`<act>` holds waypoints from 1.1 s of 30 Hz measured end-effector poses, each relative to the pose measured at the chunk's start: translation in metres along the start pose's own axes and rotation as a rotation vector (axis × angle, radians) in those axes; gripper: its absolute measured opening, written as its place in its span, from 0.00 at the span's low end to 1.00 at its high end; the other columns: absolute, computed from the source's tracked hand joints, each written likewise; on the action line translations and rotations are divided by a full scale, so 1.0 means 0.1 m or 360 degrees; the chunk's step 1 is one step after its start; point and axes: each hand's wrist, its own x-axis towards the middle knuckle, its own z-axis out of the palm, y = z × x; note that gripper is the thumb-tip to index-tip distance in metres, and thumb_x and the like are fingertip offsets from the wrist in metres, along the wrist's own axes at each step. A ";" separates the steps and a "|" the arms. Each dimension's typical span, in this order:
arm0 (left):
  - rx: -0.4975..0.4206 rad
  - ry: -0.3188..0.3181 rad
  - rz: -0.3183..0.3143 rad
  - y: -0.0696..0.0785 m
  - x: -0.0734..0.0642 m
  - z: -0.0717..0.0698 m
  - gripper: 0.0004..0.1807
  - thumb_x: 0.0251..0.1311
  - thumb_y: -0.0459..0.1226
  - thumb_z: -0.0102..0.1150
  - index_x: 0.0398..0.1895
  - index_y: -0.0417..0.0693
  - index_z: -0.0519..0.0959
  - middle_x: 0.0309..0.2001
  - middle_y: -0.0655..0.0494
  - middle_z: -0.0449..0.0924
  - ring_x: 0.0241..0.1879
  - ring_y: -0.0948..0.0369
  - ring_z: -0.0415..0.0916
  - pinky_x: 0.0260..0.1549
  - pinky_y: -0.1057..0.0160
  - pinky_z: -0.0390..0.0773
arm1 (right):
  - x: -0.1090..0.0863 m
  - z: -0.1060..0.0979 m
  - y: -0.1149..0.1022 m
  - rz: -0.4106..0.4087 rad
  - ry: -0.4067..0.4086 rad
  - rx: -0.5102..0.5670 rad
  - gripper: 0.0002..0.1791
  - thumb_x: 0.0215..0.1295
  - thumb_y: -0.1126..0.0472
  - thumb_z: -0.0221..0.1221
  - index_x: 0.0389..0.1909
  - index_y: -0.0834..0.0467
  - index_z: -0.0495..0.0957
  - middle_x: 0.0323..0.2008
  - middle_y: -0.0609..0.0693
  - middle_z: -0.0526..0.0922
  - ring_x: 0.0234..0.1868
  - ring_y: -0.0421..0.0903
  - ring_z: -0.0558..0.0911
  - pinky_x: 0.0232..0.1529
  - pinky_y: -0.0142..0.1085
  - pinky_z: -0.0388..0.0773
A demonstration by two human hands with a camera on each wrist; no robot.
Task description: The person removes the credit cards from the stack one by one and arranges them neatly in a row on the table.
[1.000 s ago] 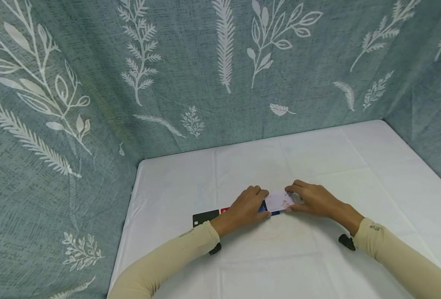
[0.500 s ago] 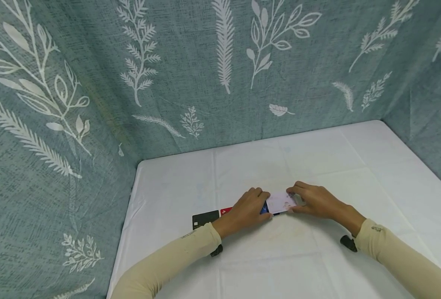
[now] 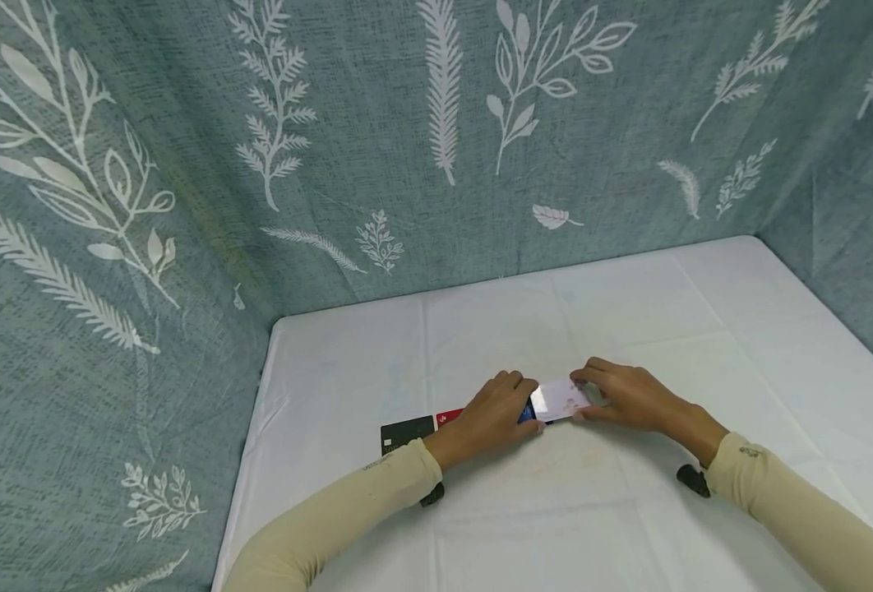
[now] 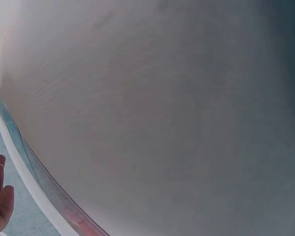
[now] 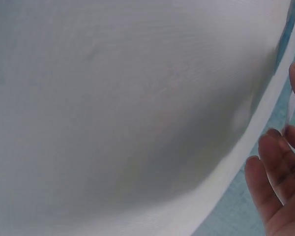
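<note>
Near the middle of the table in the head view, a pale card (image 3: 559,400) with a small pinkish print lies partly over a blue card (image 3: 527,410). My right hand (image 3: 626,395) grips the pale card's right end, thumb on the near edge and fingers on the far edge. At its left end my left hand (image 3: 490,411) holds it likewise between thumb and fingers. Beneath the left hand and wrist show a red card (image 3: 447,416) and a black card (image 3: 407,433), both partly hidden. The right wrist view catches only part of the right-hand fingers (image 5: 275,172).
A white cloth covers the table (image 3: 555,526). A teal curtain (image 3: 377,148) with white leaf prints surrounds the back and sides. Small dark objects (image 3: 693,480) show under both wrists, probably the wrist cameras.
Both hands have shifted slightly to the right together with the pale card. A bright glare now shows on the card's left part. The black and red cards have stayed put.
</note>
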 end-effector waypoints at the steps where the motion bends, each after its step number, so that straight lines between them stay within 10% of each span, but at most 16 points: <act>1: 0.0004 0.0002 0.0004 0.00 0.00 0.00 0.31 0.55 0.54 0.62 0.56 0.45 0.72 0.46 0.54 0.74 0.42 0.62 0.68 0.43 0.67 0.71 | 0.00 0.00 0.00 0.0000 0.0000 0.0000 0.31 0.49 0.42 0.69 0.50 0.56 0.79 0.39 0.41 0.76 0.27 0.33 0.67 0.26 0.26 0.66; 33: 0.0064 -0.0057 -0.0016 0.08 0.14 0.05 0.31 0.58 0.56 0.58 0.58 0.46 0.71 0.49 0.53 0.75 0.46 0.60 0.70 0.47 0.65 0.71 | -0.10 -0.04 0.11 -0.0029 0.0050 -0.0017 0.30 0.49 0.42 0.69 0.49 0.57 0.79 0.40 0.43 0.77 0.28 0.34 0.69 0.28 0.29 0.69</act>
